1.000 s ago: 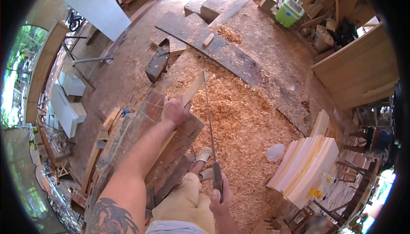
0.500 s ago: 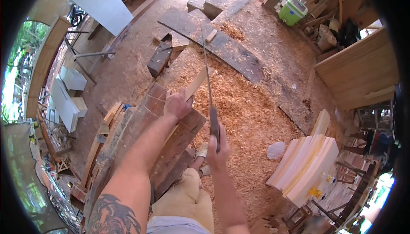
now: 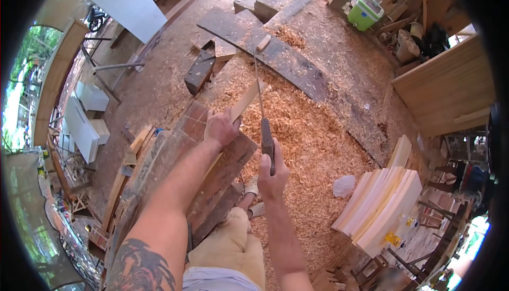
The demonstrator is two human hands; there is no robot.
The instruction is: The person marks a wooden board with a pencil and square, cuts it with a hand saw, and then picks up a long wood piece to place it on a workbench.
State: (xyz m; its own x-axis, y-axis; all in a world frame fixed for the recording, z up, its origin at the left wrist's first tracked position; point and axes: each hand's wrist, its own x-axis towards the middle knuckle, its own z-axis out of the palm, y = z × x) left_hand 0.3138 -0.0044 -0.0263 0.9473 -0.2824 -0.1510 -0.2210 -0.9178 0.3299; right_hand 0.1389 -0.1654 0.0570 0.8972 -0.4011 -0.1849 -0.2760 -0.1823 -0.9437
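Note:
My left hand (image 3: 221, 127) is closed on a pale wooden strip (image 3: 246, 101) at the far edge of a worn wooden bench (image 3: 183, 132). The strip juts out past the bench over the shavings. In my right hand (image 3: 274, 172) is the dark handle of a saw (image 3: 266, 134). The long thin blade points away from me and crosses the strip near its far end. Whether the teeth have cut into the wood cannot be made out. My fingers hide the near part of the strip.
Wood shavings (image 3: 313, 148) cover the floor ahead. A dark plank (image 3: 294, 72) lies across them with a small block on it. Stacked curved boards (image 3: 379, 206) stand at the right, beside a whitish lump (image 3: 343, 185). A green cooler (image 3: 365, 13) is at the back right.
My right hand and the saw have moved slightly back toward my body, so the handle is a little nearer and further right. My left hand still holds the strip in nearly the same place.

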